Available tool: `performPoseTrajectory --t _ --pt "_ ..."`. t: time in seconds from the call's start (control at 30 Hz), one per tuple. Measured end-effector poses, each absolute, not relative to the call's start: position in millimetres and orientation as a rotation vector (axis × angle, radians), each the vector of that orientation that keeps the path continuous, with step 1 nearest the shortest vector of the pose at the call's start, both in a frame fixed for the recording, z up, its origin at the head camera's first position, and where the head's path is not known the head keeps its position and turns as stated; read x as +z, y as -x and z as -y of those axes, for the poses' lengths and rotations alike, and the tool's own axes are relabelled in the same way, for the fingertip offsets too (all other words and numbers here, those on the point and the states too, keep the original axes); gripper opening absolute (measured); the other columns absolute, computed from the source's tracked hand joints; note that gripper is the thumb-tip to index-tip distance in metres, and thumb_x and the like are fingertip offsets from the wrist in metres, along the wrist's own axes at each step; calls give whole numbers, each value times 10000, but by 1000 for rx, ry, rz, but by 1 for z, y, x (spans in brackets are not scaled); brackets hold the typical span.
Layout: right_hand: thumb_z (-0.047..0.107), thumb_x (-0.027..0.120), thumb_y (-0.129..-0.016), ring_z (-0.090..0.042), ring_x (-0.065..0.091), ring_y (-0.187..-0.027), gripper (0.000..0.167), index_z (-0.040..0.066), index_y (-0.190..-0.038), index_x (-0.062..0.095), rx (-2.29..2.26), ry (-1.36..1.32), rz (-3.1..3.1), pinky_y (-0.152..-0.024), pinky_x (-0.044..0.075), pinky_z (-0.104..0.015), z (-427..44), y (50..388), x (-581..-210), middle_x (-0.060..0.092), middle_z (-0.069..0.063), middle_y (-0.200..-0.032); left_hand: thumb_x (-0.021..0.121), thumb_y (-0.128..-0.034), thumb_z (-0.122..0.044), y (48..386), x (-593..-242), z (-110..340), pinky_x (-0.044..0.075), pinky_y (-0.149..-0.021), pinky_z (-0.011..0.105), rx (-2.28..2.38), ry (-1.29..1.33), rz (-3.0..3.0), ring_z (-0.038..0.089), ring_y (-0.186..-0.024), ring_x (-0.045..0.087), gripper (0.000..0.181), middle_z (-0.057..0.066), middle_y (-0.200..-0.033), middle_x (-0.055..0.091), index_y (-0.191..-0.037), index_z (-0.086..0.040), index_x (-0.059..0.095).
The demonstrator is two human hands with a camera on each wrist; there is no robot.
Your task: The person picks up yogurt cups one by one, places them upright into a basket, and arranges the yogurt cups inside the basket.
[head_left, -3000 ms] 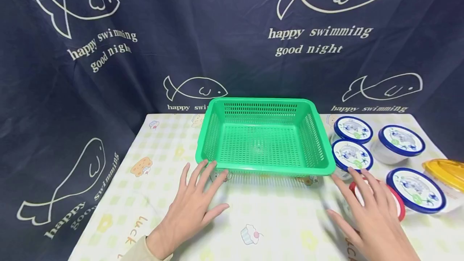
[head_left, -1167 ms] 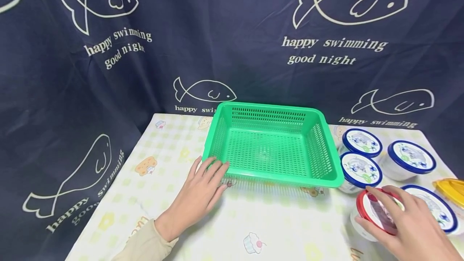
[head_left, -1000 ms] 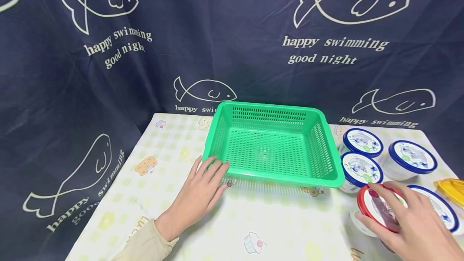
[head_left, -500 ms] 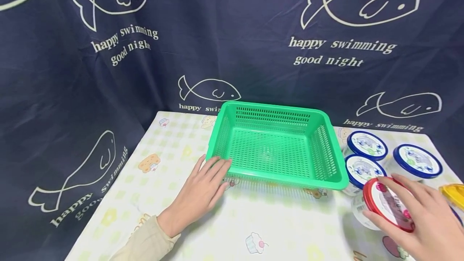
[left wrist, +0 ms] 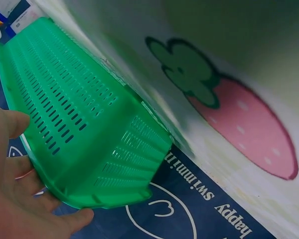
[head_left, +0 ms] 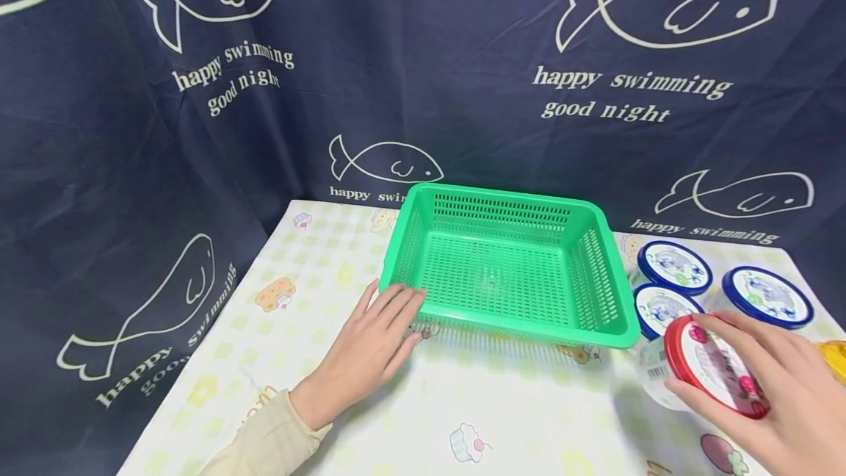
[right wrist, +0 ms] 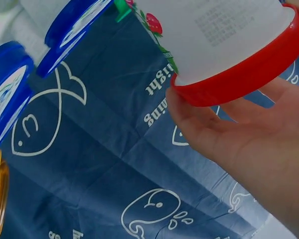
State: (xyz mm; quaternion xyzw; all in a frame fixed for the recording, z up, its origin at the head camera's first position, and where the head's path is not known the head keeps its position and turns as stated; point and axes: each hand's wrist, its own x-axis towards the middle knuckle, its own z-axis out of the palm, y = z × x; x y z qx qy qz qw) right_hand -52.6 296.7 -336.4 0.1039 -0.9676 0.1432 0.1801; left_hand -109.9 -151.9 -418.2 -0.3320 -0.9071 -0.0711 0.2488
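In the head view my right hand [head_left: 780, 395] grips a red-lidded plastic tub [head_left: 720, 369] by its lid, fingers and thumb around the rim. The tub tilts, raised off the table, lid toward my palm. The right wrist view shows strawberries printed on its whitish wall [right wrist: 214, 40]. My left hand [head_left: 363, 355] holds the near left corner of a green plastic basket [head_left: 509, 325], fingers over the rim, thumb outside the front wall. That basket is empty. In the left wrist view the same left hand [left wrist: 20, 194] is around the basket's rim [left wrist: 65, 196].
Right of the basket stand blue-lidded tubs [head_left: 675, 267], a second close in front [head_left: 666, 308] and another further right [head_left: 768, 297]. A yellow lid [head_left: 834, 357] shows at the right edge, partly behind my right hand. A dark blue curtain [head_left: 463, 79] hangs behind the patterned tablecloth [head_left: 529, 417].
My right hand has moved onto the red-lidded tub, then lifted and tilted it. My left hand has gone from beside the basket's front edge to its rim. The head view has shifted slightly.
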Motion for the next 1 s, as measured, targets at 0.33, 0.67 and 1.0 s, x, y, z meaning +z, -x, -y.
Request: performPoseTrajectory --t 0.33,0.67,1.0 --pt "436 947 -482 -498 384 -1131 934 29 -1257 619 446 -421 2633 -1207 80 -365 -290 59 -329 515 -252 -1293 584 -976 -284 108 -417 151 220 -1195 555 -217 906 2519 251 -1407 390 630 73 -1503 469 -1531 -75 373" --pt "578 909 -475 -408 457 -1112 944 11 -1190 670 535 -516 2412 -1071 140 -113 -286 67 -319 594 -256 -1190 582 -976 -298 108 -415 153 214 -1195 560 -209 910 2516 260 -1411 385 642 74 -1516 453 -1535 -70 363" --pt "800 704 -653 -244 465 -1276 966 2 -1197 684 573 -570 2309 -1115 187 -174 -285 78 -311 584 -310 -1186 480 -1020 -351 107 -414 154 198 -1204 546 -199 906 2554 248 -1430 355 609 64 -1538 425 -1547 -79 341"
